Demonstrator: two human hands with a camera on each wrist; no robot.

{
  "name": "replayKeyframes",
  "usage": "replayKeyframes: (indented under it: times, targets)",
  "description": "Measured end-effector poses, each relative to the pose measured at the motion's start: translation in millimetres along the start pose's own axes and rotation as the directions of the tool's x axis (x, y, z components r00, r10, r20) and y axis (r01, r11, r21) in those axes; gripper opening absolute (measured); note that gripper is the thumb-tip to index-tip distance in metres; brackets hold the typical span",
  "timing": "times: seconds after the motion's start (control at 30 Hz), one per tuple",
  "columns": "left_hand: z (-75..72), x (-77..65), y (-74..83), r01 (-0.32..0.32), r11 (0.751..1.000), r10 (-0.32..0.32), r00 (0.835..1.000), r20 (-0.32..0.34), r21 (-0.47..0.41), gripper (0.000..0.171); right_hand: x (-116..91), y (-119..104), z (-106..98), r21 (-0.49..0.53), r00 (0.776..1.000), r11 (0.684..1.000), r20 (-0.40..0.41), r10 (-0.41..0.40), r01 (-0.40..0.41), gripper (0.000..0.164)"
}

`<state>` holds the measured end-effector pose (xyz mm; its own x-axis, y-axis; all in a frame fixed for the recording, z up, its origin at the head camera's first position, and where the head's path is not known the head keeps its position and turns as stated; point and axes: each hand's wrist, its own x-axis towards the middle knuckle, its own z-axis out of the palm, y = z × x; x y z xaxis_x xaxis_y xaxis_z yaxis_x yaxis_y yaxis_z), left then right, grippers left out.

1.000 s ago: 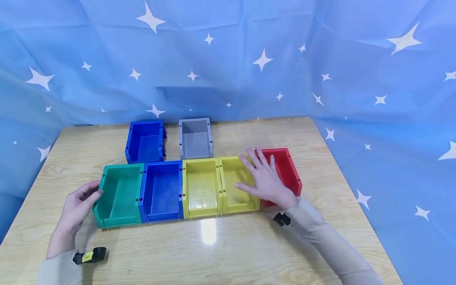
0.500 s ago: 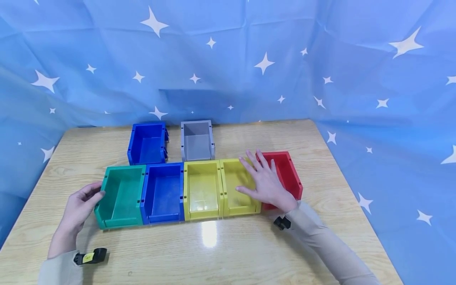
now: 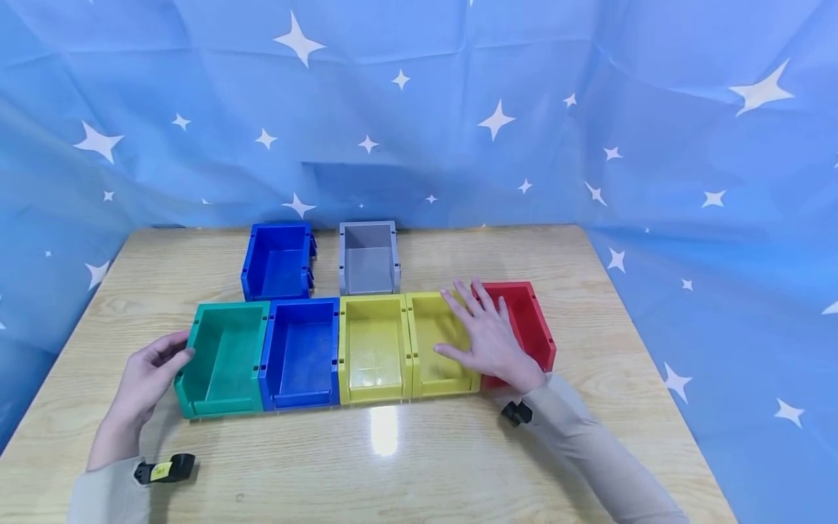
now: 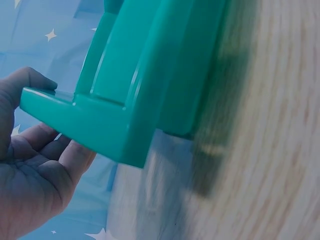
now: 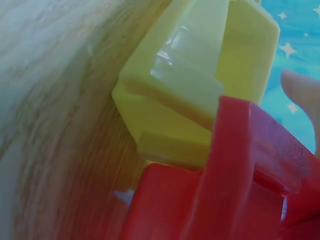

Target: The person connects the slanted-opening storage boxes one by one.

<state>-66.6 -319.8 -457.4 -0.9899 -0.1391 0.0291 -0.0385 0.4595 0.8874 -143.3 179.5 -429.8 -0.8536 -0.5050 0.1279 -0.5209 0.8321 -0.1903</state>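
Note:
My left hand (image 3: 147, 378) pinches the left side wall of the green storage bin (image 3: 225, 356), thumb on the inner side and fingers outside. In the left wrist view the wall of the green bin (image 4: 125, 90) runs between thumb and fingers. Spread fingers mark my right hand (image 3: 491, 335), which lies over the right yellow bin (image 3: 439, 327) and the red bin (image 3: 527, 320); whether it touches them is unclear. In the right wrist view only the thumb (image 5: 302, 92) shows plainly, beyond the red bin (image 5: 230, 170). A blue bin (image 3: 304, 349) and another yellow bin (image 3: 375, 342) stand between the hands.
Behind the row, a second blue bin (image 3: 281, 266) and a grey bin (image 3: 369, 258) stand on the wooden table (image 3: 314, 473). A blue star-patterned cloth (image 3: 419, 102) hangs at the table's back and sides.
The head view has shifted slightly, so the scene sits a little differently in frame. Both hands and all the bins keep their places relative to one another.

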Motion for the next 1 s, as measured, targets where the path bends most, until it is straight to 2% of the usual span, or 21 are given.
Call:
replayKeyframes:
  times: [0.27, 1.0]
  targets:
    - [0.4, -1.4, -2.2, -0.018, 1.0, 0.018, 1.0, -0.01, 0.008, 0.033, 0, 2, 7, 0.014, 1.0, 1.0, -0.008, -0.008, 0.008, 0.086]
    - [2.4, 3.1, -2.4, -0.011, 1.0, 0.011, 1.0, -0.003, 0.005, 0.038, -2, 6, 21, 0.052, 0.999, 0.999, -0.044, -0.012, 0.014, 0.089]
